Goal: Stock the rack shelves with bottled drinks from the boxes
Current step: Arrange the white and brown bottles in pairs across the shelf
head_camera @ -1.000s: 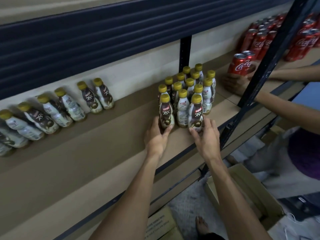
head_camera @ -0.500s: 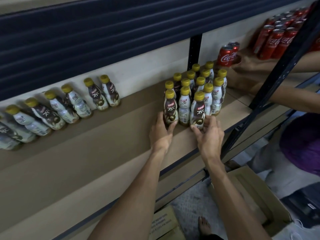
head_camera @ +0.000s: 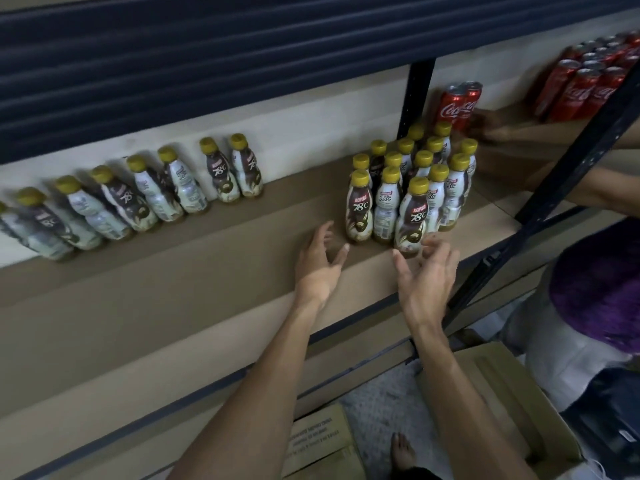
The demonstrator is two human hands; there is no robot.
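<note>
A tight block of coffee bottles (head_camera: 412,188) with yellow caps stands on the brown rack shelf (head_camera: 173,289), right of the middle. My left hand (head_camera: 320,261) hovers just in front of the block's left corner, fingers spread and holding nothing. My right hand (head_camera: 427,271) is open too, its fingertips close to the front right bottle (head_camera: 412,216), apart from it as far as I can tell. A second row of the same bottles (head_camera: 138,199) lines the back wall on the left.
Another person's hand (head_camera: 491,128) holds red cola cans (head_camera: 457,102) on the neighbouring shelf, with more cans (head_camera: 588,81) behind. A dark upright post (head_camera: 554,188) crosses at the right. Open cardboard boxes (head_camera: 491,403) sit on the floor below, beside my bare foot (head_camera: 401,452).
Both my hands have let go of the front bottles and pulled back a little toward me, fingers opening. The other person's cans moved further back on their shelf.
</note>
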